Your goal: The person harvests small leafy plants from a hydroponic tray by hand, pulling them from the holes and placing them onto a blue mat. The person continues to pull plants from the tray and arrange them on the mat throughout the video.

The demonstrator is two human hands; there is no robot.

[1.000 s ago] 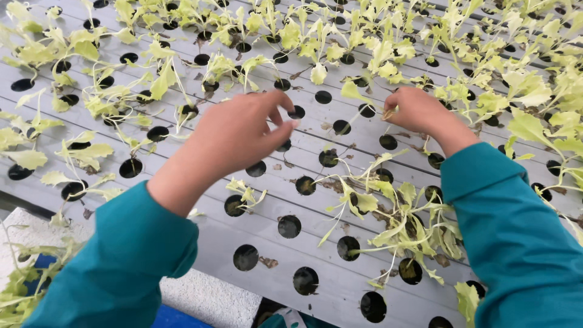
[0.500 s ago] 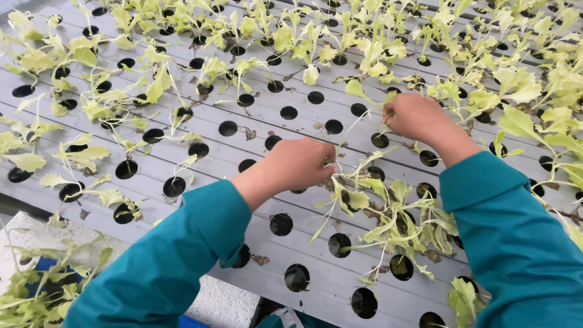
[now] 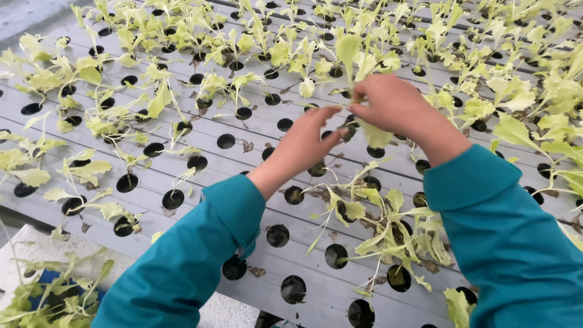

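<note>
My right hand (image 3: 395, 106) is closed on a pale green seedling (image 3: 349, 51), whose leaf sticks up above my fingers over the grey hydroponic tray (image 3: 255, 130). Just to its left, my left hand (image 3: 306, 143) reaches in with fingers stretched toward the same seedling, its fingertips almost touching my right hand. Whether it grips the stem is hidden. Both arms wear teal sleeves. Round holes dot the tray, some dark and bare, some with small lettuce plants.
Limp seedlings (image 3: 388, 231) lie across the tray below my hands. Denser plants (image 3: 522, 91) fill the far and right rows. A white foam block (image 3: 36, 255) with loose seedlings (image 3: 42, 297) over something blue sits at the lower left.
My left hand moved from the lower middle of the tray up and right to meet my right hand. The right hand lifted a seedling up off the tray.
</note>
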